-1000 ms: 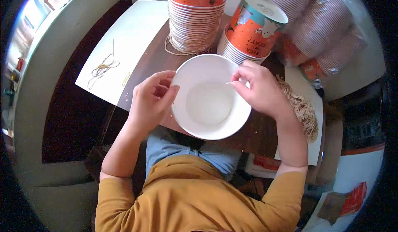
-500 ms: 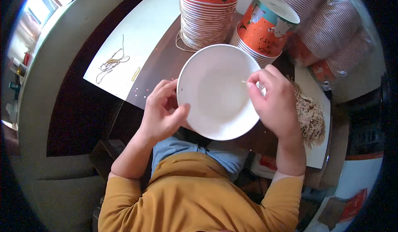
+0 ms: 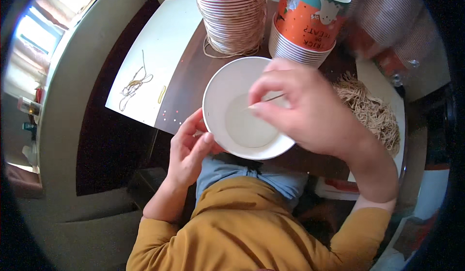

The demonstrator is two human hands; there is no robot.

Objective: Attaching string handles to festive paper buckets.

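Note:
A white-lined paper bucket point(image 3: 217, 94) is held over the table's near edge, its open mouth facing up toward me. My left hand point(image 3: 189, 147) grips it at the left rim, thumb on the near side and fingers behind. A small dark hole shows in the wall beside that hand. Over the mouth, my right hand point(image 3: 290, 106) pinches a thin cord point(image 3: 276, 97) between thumb and fingers, hiding the bucket's right side. Whether the cord passes through the wall there cannot be seen.
Beyond stand a tall stack of orange buckets point(image 3: 232, 23) with cord handles and a second stack point(image 3: 310, 23). Wrapped stacks point(image 3: 387, 16) are at the far right, above a heap of beige cords point(image 3: 370, 111). On the left white board point(image 3: 164, 33) lie tangled cord point(image 3: 135, 84) and a yellow strip point(image 3: 162, 95).
My right hand has moved left from the bucket's right rim to above its mouth, cord in its pinch. The bucket has tilted, showing more of its bottom. The head view has shifted.

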